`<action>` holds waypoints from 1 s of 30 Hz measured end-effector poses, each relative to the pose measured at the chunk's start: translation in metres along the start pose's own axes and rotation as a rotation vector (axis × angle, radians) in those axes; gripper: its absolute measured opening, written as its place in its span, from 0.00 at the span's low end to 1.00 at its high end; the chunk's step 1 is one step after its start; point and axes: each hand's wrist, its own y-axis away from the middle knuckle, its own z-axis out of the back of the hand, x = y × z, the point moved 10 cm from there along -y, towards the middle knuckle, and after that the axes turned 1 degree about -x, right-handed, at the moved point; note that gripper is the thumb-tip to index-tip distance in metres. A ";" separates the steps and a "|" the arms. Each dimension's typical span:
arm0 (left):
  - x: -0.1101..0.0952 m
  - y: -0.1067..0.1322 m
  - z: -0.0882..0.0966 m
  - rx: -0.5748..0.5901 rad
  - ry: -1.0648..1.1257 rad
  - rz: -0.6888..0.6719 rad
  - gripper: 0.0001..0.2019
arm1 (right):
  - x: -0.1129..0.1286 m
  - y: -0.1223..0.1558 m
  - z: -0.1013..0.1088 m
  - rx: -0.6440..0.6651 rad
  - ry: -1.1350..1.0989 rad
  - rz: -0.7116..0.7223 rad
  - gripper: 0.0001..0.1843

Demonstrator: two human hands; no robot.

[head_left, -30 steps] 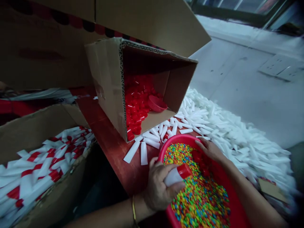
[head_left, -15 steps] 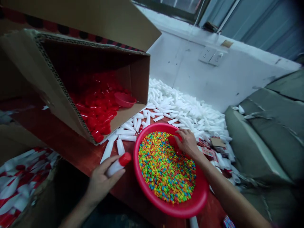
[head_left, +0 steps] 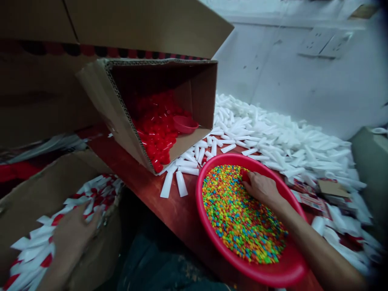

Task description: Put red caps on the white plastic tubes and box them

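My left hand (head_left: 74, 232), blurred, is down at the open carton (head_left: 100, 242) on the left, over a heap of white tubes with red caps (head_left: 33, 242). Its thumb and fingers are apart, and I see no separate tube in its grip. My right hand (head_left: 262, 188) is inside the red basin (head_left: 209, 226), fingers closed on a small red plastic piece (head_left: 245, 176) that is mostly hidden. Small multicoloured candies (head_left: 236, 218) fill much of the basin under that hand.
A cardboard box (head_left: 121, 117) lies on its side with red caps (head_left: 157, 129) and a pink-red bowl (head_left: 185, 124) inside. Loose white tubes (head_left: 273, 129) are heaped along the wall. Small printed packets (head_left: 315, 200) lie right of the basin on the red table (head_left: 151, 198).
My left hand has moved down and left from beside the basin to the carton; the red-capped tube it held is no longer distinguishable. My right hand stays in the basin. The view has swung left.
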 end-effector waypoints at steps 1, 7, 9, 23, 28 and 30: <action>-0.031 0.000 -0.011 0.076 0.012 -0.064 0.25 | -0.001 0.001 0.002 -0.010 -0.027 0.009 0.12; -0.183 0.000 -0.066 0.292 -0.008 -0.304 0.27 | 0.003 0.018 0.027 -0.071 -0.243 0.107 0.09; -0.206 -0.001 -0.079 0.331 -0.068 -0.354 0.27 | 0.012 0.025 0.035 -0.081 -0.304 0.186 0.09; -0.234 0.015 -0.030 0.362 0.253 -0.430 0.21 | 0.072 0.032 0.004 0.069 -0.667 0.434 0.11; -0.311 0.055 0.010 0.328 0.608 -0.718 0.19 | 0.058 0.029 0.004 0.167 -1.299 0.295 0.14; -0.338 0.069 0.009 0.382 0.677 -0.822 0.17 | 0.050 0.032 0.006 0.227 -1.633 0.214 0.17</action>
